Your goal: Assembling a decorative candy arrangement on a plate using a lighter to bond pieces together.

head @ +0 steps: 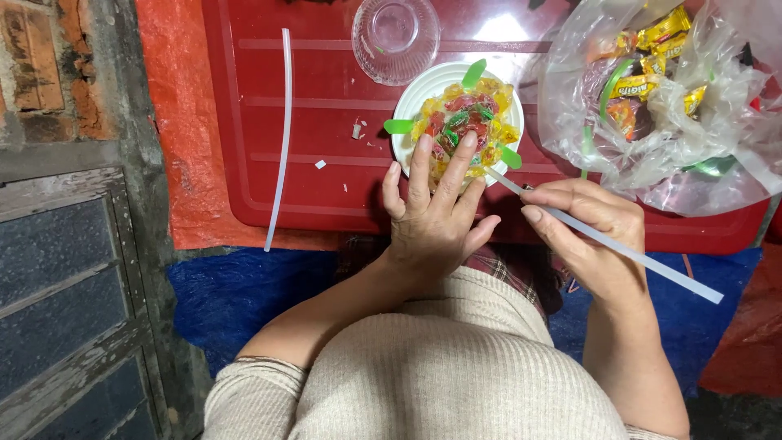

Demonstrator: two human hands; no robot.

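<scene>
Your right hand (588, 236) pinches a thin white plastic strip (619, 248) between thumb and fingers; it looks light and springy, so hold it near its tip. Your left hand (432, 216), fingers spread, presses wrapped candies (466, 122) in a white bowl (415, 102) on the red table (309, 122).

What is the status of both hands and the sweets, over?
Left hand flat, fingertips on wrapped sweets heaped in round white bowl. Right hand grips long translucent white plastic strip, tip at bowl. Nothing blocking.
</scene>
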